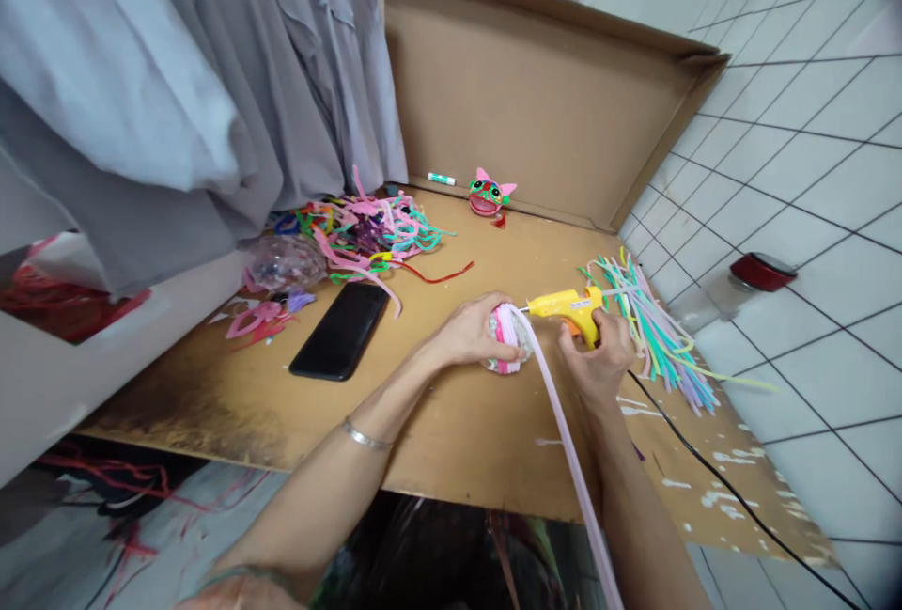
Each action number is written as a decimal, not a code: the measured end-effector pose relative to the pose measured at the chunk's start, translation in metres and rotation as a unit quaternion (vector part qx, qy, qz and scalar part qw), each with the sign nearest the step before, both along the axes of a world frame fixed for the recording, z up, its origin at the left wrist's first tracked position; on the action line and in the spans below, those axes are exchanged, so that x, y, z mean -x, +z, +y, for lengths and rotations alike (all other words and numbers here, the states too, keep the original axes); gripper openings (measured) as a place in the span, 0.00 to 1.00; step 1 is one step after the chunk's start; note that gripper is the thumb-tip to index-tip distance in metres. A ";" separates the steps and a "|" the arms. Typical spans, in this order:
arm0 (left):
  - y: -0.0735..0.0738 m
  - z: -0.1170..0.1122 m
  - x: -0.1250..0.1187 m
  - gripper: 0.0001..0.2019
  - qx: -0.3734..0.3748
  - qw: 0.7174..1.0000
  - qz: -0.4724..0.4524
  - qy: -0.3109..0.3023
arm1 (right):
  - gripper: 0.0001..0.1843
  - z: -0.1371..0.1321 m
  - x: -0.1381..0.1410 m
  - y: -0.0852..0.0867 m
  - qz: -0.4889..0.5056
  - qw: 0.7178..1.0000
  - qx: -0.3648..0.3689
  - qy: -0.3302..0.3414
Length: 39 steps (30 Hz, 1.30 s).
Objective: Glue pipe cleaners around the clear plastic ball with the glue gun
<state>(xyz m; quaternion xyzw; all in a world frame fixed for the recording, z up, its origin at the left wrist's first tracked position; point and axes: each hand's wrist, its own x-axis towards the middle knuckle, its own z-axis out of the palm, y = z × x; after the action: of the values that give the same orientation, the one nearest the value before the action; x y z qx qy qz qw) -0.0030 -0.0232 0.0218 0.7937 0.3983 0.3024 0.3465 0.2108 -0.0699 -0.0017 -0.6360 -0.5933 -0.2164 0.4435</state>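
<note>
In the head view, the person's left hand (pixel 474 333) is pinching a small rounded piece (pixel 508 336), faced with pink and white strips, over the middle of the brown tabletop (pixel 451 436); the fingers are curling around its far side and the thumb is pressing on its near face. A pale pink fuzzy strip (pixel 564 420) is trailing from the top of the piece down past the table's near edge, beside the right forearm. The right hand (pixel 598 356) is closing around the handle of a yellow glue gun (pixel 560 305), whose nozzle is pointing at the upper right rim of the piece; whether the tip is touching it, I cannot tell. A black cord (pixel 733 480) is running from near the right hand toward the lower right. A silver bracelet (pixel 366 437) is circling the left wrist. To the right, a bundle of pastel chenille stems (pixel 655 333) is lying near the tiled wall (pixel 810 140). To the left, a black smartphone (pixel 339 332) is resting near a tangled heap of coloured stems (pixel 381 223). Farther back, 1 pink-eared animal head (pixel 485 196) is sitting by the cardboard panel (pixel 521 84).
</note>
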 end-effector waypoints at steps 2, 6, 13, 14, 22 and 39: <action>-0.001 0.001 0.000 0.32 -0.002 1.000 -0.003 -0.003 | 0.18 0.000 -0.001 0.000 -0.008 1.000 -0.011 0.005; -0.004 0.002 0.000 0.31 -0.008 1.000 -0.008 -0.002 | 0.17 0.001 -0.002 0.001 -0.010 1.000 -0.011 0.001; -0.003 0.002 -0.002 0.32 -0.028 1.000 0.004 0.005 | 0.16 0.001 -0.004 0.001 -0.009 0.999 -0.036 0.020; -0.002 0.002 -0.002 0.32 -0.027 1.000 0.005 0.006 | 0.16 0.002 -0.004 0.001 -0.011 0.999 -0.037 0.024; -0.001 0.001 -0.002 0.30 -0.014 1.000 -0.001 0.005 | 0.14 0.004 -0.008 -0.001 -0.026 0.995 -0.075 0.055; -0.002 0.002 -0.001 0.32 -0.015 1.000 0.003 0.004 | 0.14 0.005 -0.011 0.000 -0.018 0.995 -0.074 0.065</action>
<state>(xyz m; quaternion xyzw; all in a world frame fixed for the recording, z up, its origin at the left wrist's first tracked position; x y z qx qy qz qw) -0.0017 -0.0211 0.0201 0.7981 0.3976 0.3077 0.3321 0.2223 -0.0649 -0.0019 -0.5574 -0.6235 -0.2421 0.4919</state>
